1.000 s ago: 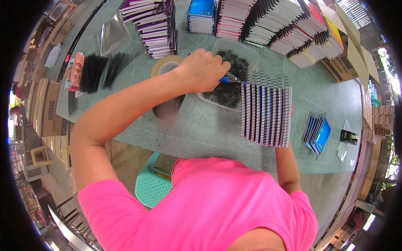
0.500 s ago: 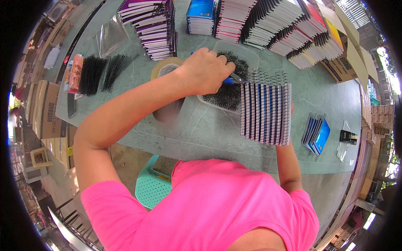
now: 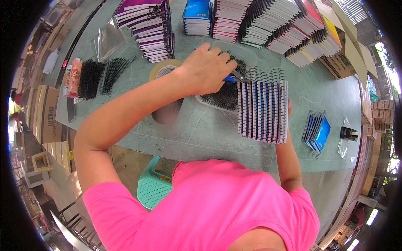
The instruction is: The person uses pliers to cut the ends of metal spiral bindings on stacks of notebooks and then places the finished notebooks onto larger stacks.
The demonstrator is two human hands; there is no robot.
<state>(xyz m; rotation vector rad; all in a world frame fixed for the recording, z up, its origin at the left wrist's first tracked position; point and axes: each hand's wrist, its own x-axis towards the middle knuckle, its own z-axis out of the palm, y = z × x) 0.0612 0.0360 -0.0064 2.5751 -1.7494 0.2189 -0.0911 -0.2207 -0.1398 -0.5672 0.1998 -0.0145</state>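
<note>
My left hand (image 3: 207,69) is closed around blue-handled pliers (image 3: 238,76). Their metal jaws sit at the upper left corner of a row of spiral notebooks (image 3: 261,112). These stand packed side by side, bound edges facing me. Loose black coil ends (image 3: 266,74) stick out past the row's far edge. My right hand (image 3: 289,108) grips the row from its right side, with most fingers hidden behind it. Under the pliers lies a clear plastic tub (image 3: 217,106) filled with black coil offcuts (image 3: 226,97).
Tall stacks of notebooks (image 3: 272,19) line the far side, beside an open carton (image 3: 341,58). Tape rolls (image 3: 165,71) and bundled black coils (image 3: 90,77) lie to the left. A few blue notebooks (image 3: 320,134) rest at right, near a tape dispenser (image 3: 348,134).
The fingers of my left hand have spread slightly on the pliers. The notebook row has shifted a little left in the view, as the whole scene has moved slightly.
</note>
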